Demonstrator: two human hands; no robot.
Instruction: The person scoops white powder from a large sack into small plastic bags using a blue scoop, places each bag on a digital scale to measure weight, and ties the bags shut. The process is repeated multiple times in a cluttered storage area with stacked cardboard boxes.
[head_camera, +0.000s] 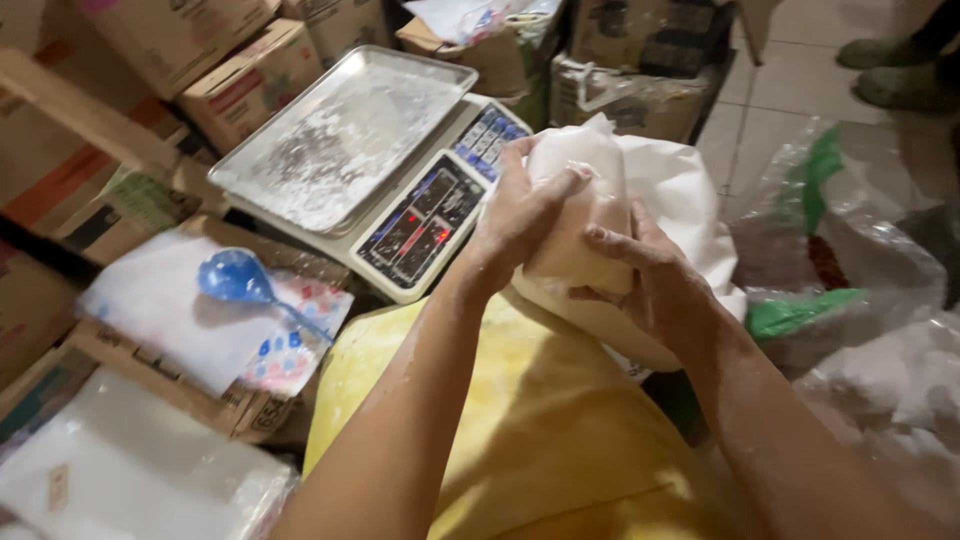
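Both of my hands hold a small clear plastic bag of white powder in front of me. My left hand wraps its upper left side, fingers curled over the top. My right hand grips it from the lower right. Just behind the bag lies a large white sack. To the left stands a digital weighing scale with a lit red display and a powder-dusted metal tray.
A blue plastic scoop rests on a plastic bag atop cardboard boxes at left. A yellow surface lies under my arms. Crumpled clear plastic bags sit at right. Another person's feet stand on the tiled floor, top right.
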